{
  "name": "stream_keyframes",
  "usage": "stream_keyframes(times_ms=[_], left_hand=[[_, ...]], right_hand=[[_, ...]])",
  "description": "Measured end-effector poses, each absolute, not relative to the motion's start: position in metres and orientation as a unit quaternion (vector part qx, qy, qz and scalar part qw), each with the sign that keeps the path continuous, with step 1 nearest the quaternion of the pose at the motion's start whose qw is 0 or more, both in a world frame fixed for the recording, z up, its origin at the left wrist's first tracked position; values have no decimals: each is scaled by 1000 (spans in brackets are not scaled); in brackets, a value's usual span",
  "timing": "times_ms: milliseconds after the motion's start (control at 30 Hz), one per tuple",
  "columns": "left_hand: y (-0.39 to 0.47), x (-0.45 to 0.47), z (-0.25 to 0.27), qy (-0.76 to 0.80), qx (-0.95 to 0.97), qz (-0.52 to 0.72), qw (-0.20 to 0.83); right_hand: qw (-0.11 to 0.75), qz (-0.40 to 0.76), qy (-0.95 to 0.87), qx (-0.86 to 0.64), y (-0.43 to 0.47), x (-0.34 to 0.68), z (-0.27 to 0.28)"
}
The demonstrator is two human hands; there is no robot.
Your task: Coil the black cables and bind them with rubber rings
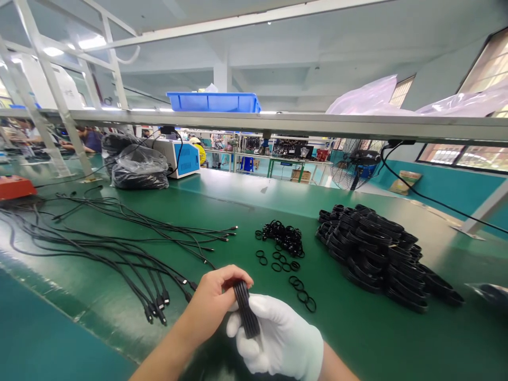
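Observation:
A coiled black cable [246, 312] is held between my two hands above the front of the green table. My bare left hand [216, 296] pinches its upper end with thumb and fingers. Around its lower part, my white-gloved right hand [273, 336] has its fingers closed. Just beyond my hands lie loose black rings [301, 295], with a heap of small black rings [282, 237] behind them. To the left, several uncoiled black cables [130, 254] stretch over the table, their plugs pointing toward me and to the right.
A tall pile of coiled black cables [369, 254] stands on the right of the green table [246, 211]. At the back left are a plastic-wrapped bundle [141, 166] and a blue-and-white machine [186, 159]. Overhead, a shelf [293, 123] carries a blue tray [214, 102]. People sit far left.

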State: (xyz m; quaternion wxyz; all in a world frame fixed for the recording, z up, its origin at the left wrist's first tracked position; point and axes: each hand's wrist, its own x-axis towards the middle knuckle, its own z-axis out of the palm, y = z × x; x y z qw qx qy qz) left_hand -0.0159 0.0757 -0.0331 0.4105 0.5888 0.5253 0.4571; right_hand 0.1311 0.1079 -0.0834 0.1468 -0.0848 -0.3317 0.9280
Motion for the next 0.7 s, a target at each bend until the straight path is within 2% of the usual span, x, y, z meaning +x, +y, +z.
stream_keyframes(times_ms=[133, 267, 333, 500, 600, 700], left_hand=[[76, -18, -34, 527, 583, 459, 415], [77, -21, -34, 565, 591, 436, 377], [78, -25, -30, 579, 596, 412, 374], [79, -42, -22, 510, 557, 392, 525], [79, -46, -22, 492, 538, 396, 558], [81, -43, -25, 512, 521, 393, 558]], right_hand=[[155, 922, -339, -107, 108, 127, -81], [260, 854, -405, -198, 106, 126, -74], [286, 833, -427, -204, 105, 127, -73], [237, 903, -331, -139, 109, 127, -79], [198, 920, -307, -142, 109, 126, -79], [240, 886, -357, -174, 104, 126, -72]])
